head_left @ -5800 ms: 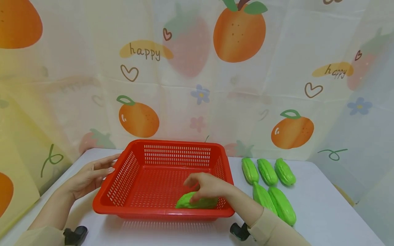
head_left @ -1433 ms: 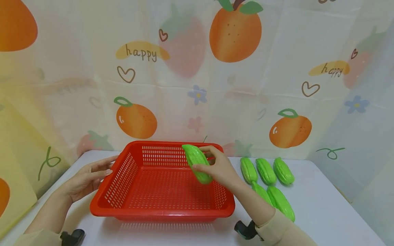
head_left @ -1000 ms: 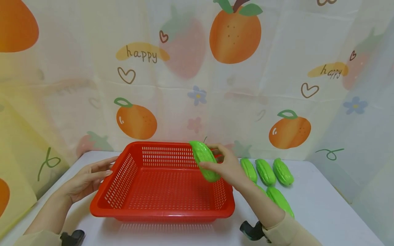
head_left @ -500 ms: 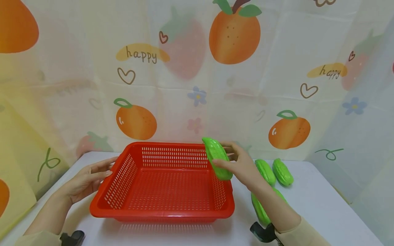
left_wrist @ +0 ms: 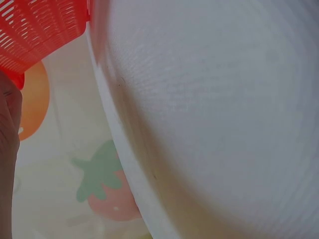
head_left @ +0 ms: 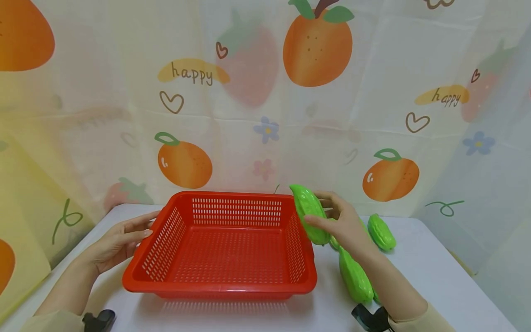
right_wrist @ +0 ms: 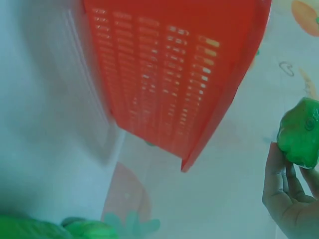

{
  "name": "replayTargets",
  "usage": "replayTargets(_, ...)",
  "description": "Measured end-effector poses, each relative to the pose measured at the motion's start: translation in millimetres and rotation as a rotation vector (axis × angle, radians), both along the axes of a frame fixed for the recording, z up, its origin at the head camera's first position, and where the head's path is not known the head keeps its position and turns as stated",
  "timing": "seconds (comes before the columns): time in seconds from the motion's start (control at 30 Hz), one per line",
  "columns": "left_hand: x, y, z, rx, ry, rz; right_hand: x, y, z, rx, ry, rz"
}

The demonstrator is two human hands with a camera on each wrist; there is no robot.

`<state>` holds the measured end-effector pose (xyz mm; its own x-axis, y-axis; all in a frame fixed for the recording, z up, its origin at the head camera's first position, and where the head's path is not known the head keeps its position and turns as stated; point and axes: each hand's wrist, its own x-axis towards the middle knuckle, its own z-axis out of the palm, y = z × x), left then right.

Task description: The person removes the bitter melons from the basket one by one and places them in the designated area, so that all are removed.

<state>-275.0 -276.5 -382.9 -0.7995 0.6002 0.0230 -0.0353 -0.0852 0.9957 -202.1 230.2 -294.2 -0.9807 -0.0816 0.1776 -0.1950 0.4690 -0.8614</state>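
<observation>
In the head view a red plastic basket (head_left: 232, 256) with slotted walls stands on the white table, nothing lying in it. My left hand (head_left: 120, 240) holds its left rim, thumb at the edge and fingertips hidden behind it; the left wrist view shows part of that hand (left_wrist: 7, 114) beside the red rim. My right hand (head_left: 342, 223) grips a ridged green bitter melon (head_left: 309, 212) between thumb and fingers, tilted, beside the basket's right wall. The right wrist view shows this melon (right_wrist: 301, 132) raised off the table in the fingers.
Several more green bitter melons lie on the table right of the basket, one at the back (head_left: 381, 233) and one nearer (head_left: 356, 276); my right forearm partly covers others. A fruit-printed cloth (head_left: 249, 92) hangs behind the white table (head_left: 439, 276).
Earlier my right hand was on a bitter melon inside the basket, then lifted it out. It has since carried the melon rightward past the right rim. My left hand stays at the left rim.
</observation>
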Motion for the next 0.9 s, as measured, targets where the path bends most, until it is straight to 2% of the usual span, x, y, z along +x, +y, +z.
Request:
replayTargets(0.57,0.3,0.3,0.5,0.025,0.002,-0.012,15.1,42.7,3.9,0.064,-0.001,-0.059)
replayTargets(0.9,1.6,0.8,1.1,0.023,-0.002,-0.004,12.4,58.5,-0.7,0.117,-0.024,-0.077)
